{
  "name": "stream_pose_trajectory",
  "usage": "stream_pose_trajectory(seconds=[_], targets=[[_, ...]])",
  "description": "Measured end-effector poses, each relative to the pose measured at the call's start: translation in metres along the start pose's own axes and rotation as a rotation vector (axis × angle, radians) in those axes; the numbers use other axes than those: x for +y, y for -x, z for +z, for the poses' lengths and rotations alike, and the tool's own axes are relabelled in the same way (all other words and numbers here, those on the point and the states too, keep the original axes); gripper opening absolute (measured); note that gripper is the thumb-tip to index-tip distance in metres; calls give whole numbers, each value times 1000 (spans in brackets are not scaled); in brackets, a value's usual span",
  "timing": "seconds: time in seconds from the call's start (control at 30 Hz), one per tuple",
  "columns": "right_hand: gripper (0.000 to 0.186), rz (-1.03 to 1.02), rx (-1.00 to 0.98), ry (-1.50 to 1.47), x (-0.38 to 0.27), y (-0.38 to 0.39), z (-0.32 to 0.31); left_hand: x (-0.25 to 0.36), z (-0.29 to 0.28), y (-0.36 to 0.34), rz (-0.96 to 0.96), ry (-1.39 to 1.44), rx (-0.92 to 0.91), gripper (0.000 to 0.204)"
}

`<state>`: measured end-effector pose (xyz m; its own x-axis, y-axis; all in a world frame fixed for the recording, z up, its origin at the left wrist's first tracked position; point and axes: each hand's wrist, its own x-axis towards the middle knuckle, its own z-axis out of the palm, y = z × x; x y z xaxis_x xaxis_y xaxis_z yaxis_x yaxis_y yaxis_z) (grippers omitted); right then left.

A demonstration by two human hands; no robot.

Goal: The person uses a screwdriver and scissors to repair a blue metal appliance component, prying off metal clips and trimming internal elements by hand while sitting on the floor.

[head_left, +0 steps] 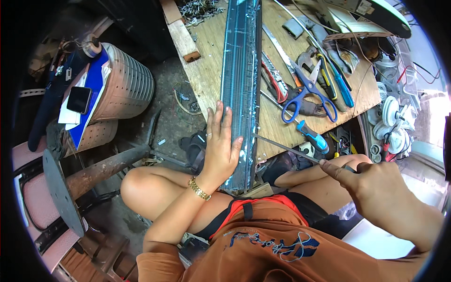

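We identify the workpiece as a long, dark ribbed bar (241, 70) laid lengthwise over the plywood board (199, 56). Its near end overhangs the board's near edge, toward the person's lap.

Hand state: the two hands are apart. The left hand (220, 145) is spread on the ribbed face near that end, fingers extended, bracing it. The right hand (371, 183) is closed around the grip end of a thin metal blade (286, 149), index finger laid along it. The blade's tip appears to meet the bar's right long side.

Progress: we judge the work on this side to be under way, not complete. The bar is in one piece. Its right side carries a dark, rough strip with pale flecks; we cannot tell how much of that length has been worked, and the underside is hidden.

Toward the board's right edge lie blue-handled scissors (308, 89), a red utility knife (276, 81) and a blue-handled screwdriver (313, 136), all unheld.
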<state>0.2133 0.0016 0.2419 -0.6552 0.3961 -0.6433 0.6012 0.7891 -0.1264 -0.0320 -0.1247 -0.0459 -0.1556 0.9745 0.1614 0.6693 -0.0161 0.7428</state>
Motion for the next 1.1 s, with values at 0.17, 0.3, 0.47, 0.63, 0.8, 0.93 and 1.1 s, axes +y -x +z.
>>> stream_pose_trajectory(seconds=[0.17,0.3,0.47,0.63,0.8,0.93,1.1], targets=[[58,-5,-167,-53,10,-23,-22,-4,0,2,-6,21,-25,81],[58,-24,-156,-3,12,-37,-23,-3,1,-5,-10,52,-36,81],[67,-178,-93,-192,82,-35,79,-5,-4,2,-60,57,-21,81],[64,-137,139,-526,87,-37,234,-4,-1,-1,-54,80,-33,77],[61,-168,396,-590,85,-87,320,-2,-4,-3,-69,82,-38,76],[53,-86,438,-585,86,-89,338,-2,-7,-4,-83,75,-26,75],[51,-152,541,-607,92,-114,367,-4,-6,-6,-33,80,-37,73]])
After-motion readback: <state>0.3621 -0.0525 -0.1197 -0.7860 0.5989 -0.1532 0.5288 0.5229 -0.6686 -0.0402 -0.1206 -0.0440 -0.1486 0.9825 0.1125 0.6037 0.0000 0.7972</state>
